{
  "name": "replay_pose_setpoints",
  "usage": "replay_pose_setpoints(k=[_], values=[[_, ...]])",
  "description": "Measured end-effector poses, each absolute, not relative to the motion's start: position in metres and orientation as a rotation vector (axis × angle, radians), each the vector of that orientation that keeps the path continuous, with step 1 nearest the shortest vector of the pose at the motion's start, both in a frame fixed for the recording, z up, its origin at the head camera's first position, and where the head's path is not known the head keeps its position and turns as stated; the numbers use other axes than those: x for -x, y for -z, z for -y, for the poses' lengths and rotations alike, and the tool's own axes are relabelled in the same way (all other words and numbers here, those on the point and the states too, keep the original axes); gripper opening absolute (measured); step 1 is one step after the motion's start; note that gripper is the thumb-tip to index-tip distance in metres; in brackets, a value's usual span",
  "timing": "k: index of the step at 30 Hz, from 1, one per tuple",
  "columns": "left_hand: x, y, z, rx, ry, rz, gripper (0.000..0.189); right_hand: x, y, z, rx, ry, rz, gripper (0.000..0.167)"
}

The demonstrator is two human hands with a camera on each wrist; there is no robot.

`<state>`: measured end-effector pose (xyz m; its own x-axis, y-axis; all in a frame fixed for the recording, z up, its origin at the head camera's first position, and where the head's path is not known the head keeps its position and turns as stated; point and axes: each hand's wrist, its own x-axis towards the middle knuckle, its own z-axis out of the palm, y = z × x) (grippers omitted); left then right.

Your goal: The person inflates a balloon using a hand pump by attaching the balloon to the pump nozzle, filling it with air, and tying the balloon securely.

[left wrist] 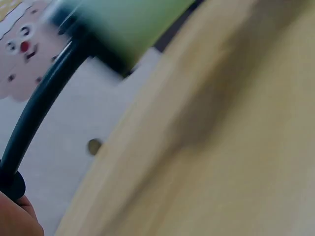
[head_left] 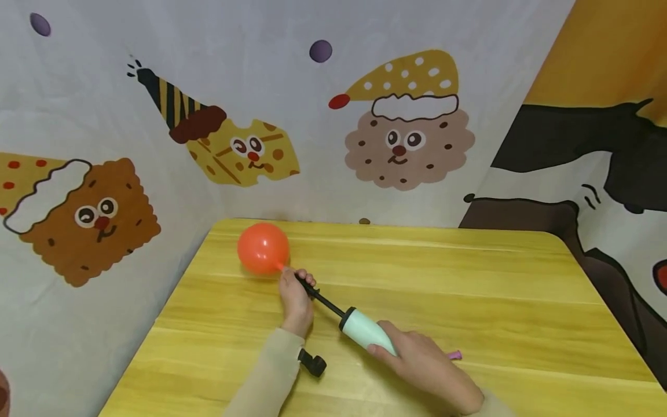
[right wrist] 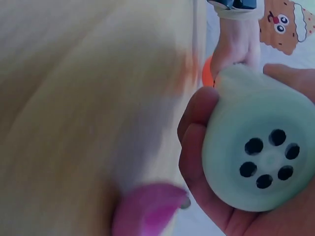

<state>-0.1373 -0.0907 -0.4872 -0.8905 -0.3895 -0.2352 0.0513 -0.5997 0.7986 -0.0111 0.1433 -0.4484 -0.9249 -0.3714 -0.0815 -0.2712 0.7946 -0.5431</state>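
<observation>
An orange-red balloon [head_left: 263,249], round and partly inflated, sits at the far left of the table. At its neck my left hand [head_left: 296,298] grips the black nozzle end of a balloon pump; the neck itself is mostly hidden by the fingers. My right hand [head_left: 422,359] is wrapped around the pump's mint-green barrel [head_left: 367,331]. A black rod [head_left: 329,303] shows between the two hands. In the right wrist view the fingers curl round the green pump end [right wrist: 268,160], which has several dark holes.
Beside my right hand on the wooden table [head_left: 469,278] lies a small purple-pink deflated balloon [head_left: 455,355], seen close up as a pink shape [right wrist: 147,209] in the right wrist view. A cloth with cartoon prints [head_left: 312,202] hangs behind the table. My left wrist wears a black camera [head_left: 314,364].
</observation>
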Motion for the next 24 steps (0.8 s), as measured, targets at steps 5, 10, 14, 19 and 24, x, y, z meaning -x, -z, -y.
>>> replay_pose_setpoints(k=[5,10,14,19,24], values=[[0.126,0.495,0.07,-0.552,2.585,1.308,0.033,0.019,0.457,-0.13,0.537,0.833,-2.82,0.058],[0.117,0.496,0.059,-0.592,2.605,1.341,0.032,0.026,0.459,-0.119,0.544,0.854,-2.813,0.057],[0.122,0.491,0.063,-0.575,2.619,1.312,0.033,0.03,0.456,-0.117,0.537,0.887,-2.8,0.058],[0.136,0.477,0.081,-0.534,2.618,1.202,0.035,0.028,0.447,-0.13,0.525,0.942,-2.739,0.059],[0.145,0.468,0.099,-0.516,2.569,1.112,0.034,0.023,0.441,-0.154,0.528,0.981,-2.62,0.056]])
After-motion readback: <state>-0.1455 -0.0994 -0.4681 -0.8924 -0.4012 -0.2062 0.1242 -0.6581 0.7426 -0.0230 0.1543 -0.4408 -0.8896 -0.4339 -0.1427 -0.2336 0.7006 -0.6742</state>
